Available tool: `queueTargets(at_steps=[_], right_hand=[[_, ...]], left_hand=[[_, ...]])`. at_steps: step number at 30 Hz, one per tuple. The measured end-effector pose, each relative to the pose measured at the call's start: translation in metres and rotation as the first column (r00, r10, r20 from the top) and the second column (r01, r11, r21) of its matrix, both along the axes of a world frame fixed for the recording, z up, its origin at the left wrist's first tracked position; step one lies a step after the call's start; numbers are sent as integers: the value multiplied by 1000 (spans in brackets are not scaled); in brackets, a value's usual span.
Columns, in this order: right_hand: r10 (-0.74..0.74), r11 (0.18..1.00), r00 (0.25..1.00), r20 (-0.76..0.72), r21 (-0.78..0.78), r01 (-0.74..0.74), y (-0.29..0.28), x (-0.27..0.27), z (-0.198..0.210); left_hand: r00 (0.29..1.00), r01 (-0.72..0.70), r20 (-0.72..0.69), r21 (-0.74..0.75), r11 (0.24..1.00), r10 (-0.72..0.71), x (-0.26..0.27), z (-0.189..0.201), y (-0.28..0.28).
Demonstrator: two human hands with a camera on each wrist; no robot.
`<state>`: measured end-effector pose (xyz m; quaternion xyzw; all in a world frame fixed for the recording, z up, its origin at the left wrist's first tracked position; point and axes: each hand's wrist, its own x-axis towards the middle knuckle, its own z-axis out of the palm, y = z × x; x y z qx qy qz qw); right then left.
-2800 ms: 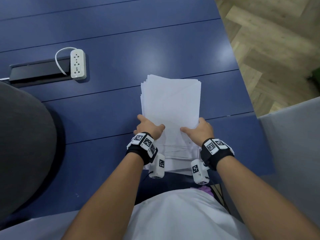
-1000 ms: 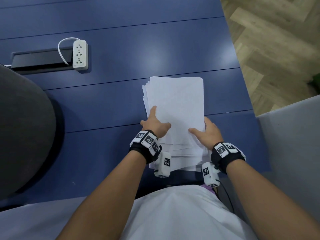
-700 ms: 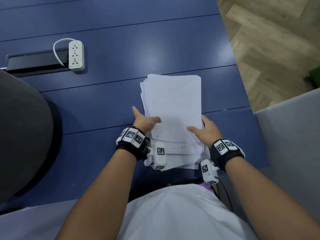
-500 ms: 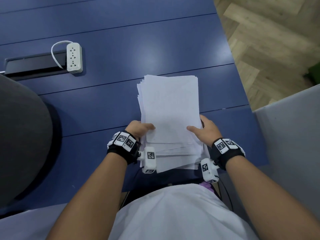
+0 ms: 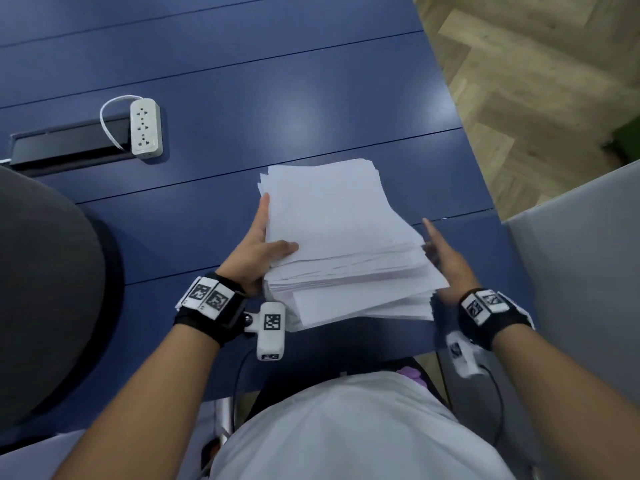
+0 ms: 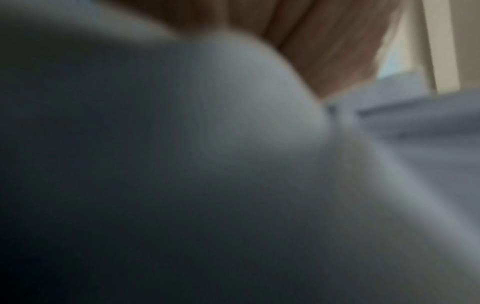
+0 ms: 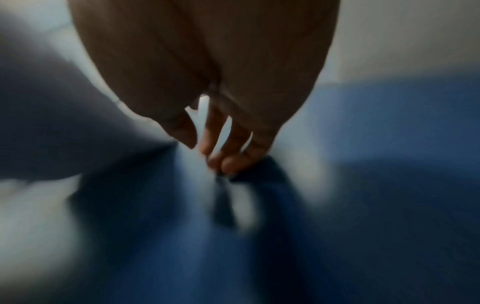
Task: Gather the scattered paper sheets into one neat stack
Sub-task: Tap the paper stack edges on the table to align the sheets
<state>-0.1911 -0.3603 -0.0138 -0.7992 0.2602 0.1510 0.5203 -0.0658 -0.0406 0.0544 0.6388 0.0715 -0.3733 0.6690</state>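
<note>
Lay on a big blue table (image 5: 242, 81), near the right edge, close to the body: paper stack (image 5: 339, 230), w/ near end lifted and far end down. Looked thick, so prob. a bit heavy as a lump, but each sheet thin, bendy and slippy. Would likely slide apart if held loose or tipped too much. Bottom sheets poked out crooked at the near end, so not neat yet. Best taken by both long sides, thumbs on top, fingers under, then tapped on the table to line up edges.

Sat well apart, far left: white power strip (image 5: 146, 128) by a black slot in the table. Not touching the paper.

Gripped the left side of the stack: left hand (image 5: 258, 252), thumb flat on top, fingers along and under the edge, wrist low by the near corner. Left wrist view too blurry to add more.

Hung just beside the right side of the stack: right hand (image 5: 441, 259), fingers straight and pointing away, palm turned toward the paper edge. Gripped nothing. Touching the edge or not, couldn't tell. In the right wrist view, right hand (image 7: 221, 133) w/ fingers loose and spread a bit, blurry
</note>
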Motion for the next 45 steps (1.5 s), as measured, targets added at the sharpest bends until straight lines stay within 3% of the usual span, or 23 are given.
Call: queueTargets(at_steps=[2, 6, 9, 11, 14, 17, 21, 24, 26, 28, 30, 31, 33, 35, 36, 37, 38, 39, 40, 41, 42, 44, 45], right_hand=[[154, 982, 988, 31, -112, -149, 4, -2, 0], [-157, 988, 963, 218, 41, 151, 28, 39, 12], [-47, 998, 956, 288, -32, 58, 35, 55, 15], [35, 999, 959, 281, -9, -34, 34, 52, 12], [164, 983, 945, 283, -122, -134, 32, 41, 7], [443, 889, 793, 418, -321, -327, 32, 27, 7], [337, 909, 801, 494, -391, -141, 35, 40, 22], [360, 899, 837, 413, -395, -192, 32, 47, 28], [298, 922, 880, 371, -352, -163, 29, 53, 29], [334, 908, 860, 387, -377, -183, 31, 52, 33], [432, 859, 843, 319, -429, -278, 34, 47, 33], [409, 877, 863, 296, -390, -281, 31, 48, 25], [168, 983, 954, 248, -115, -143, 22, 54, 16], [-159, 969, 986, 56, 202, 145, 18, 68, 17], [-267, 919, 963, -44, 290, 268, 15, 71, 18], [-300, 895, 950, -92, 317, 313, 19, 70, 21], [-266, 921, 961, -81, 272, 278, 22, 63, 19], [-196, 968, 978, -74, 145, 205, 24, 56, 17], [-148, 988, 983, -109, -64, 141, 28, 45, 12], [-122, 957, 978, -171, -281, 70, 33, 39, 10], [-135, 962, 953, -272, -265, 60, 39, 33, 8], [-164, 965, 944, -288, 150, 213, 55, 27, -1], [-112, 949, 967, -228, 263, 172, 69, 23, 1]], left_hand=[[999, 25, -45, -41, 999, -27, 4, 4, 6], [985, 61, -156, -56, 997, -69, 4, 4, 9], [973, 39, -225, -52, 998, -50, 3, -9, 14], [973, 17, -229, 10, 1000, -14, 1, -19, 18], [970, 4, -242, 101, 995, 21, -4, -28, 20], [945, -52, -314, 119, 992, 88, -6, -26, 21], [889, -225, -415, -29, 974, 193, -2, -14, 31], [864, -340, -438, -149, 928, 247, 1, -4, 35], [943, -229, -273, -114, 967, 191, -1, 3, 28], [999, -51, 15, 108, 993, 50, -4, 1, 22], [998, -39, 62, 214, 976, 26, -7, -11, 20], [999, -30, 21, 203, 979, 26, -9, -16, 21], [995, -79, -52, 188, 979, 90, -16, -29, 15], [985, -122, 152, 266, 956, 83, -31, -39, 11], [934, -116, 357, 321, 940, -7, -40, -46, 8], [799, -58, 551, 470, 881, -241, -46, -51, 11], [555, -30, 668, 611, 791, -495, -50, -60, 10], [348, -41, 670, 710, 703, -656, -51, -62, 8], [210, -17, 665, 736, 677, -717, -51, -70, 7], [163, 29, 640, 757, 652, -751, -51, -65, 0], [122, 83, 647, 749, 657, -753, -49, -64, -9], [162, 180, 629, 739, 649, -760, -48, -60, -29], [225, 195, 605, 740, 644, -764, -45, -55, -42]])
